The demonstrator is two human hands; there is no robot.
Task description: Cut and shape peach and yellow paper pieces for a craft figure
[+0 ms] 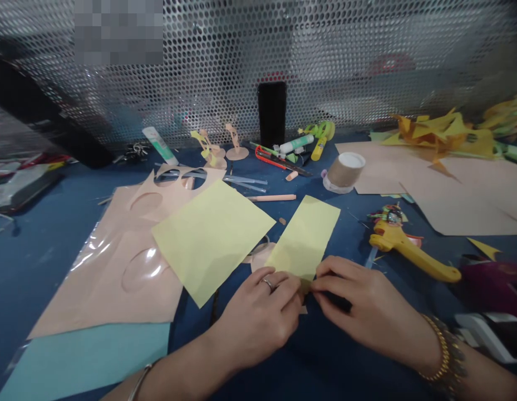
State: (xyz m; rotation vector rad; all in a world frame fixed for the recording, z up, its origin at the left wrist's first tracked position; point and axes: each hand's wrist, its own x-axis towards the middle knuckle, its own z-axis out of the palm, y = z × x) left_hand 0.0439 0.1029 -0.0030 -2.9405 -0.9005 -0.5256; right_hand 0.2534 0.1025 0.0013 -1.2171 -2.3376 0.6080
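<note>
Glue stick (296,144): green label, print illegible from here. Cardboard tube (343,172): white top, inside hidden. Left hand (264,312), right hand (367,306): fingers pinched on yellow strip (307,231), near end.

Square yellow sheet (212,239): smooth matt paper. Just right of it, yellow strip (309,231): matt paper too. Left of it, peach sheet (103,303): paper, with glossy clear plastic film (90,248) showing glare. Behind it, perforated panel (208,72): shiny metal; phone (272,111): smooth, dark, glossy. Well right of it, glue gun (412,253): smooth yellow plastic, slight sheen.
</note>
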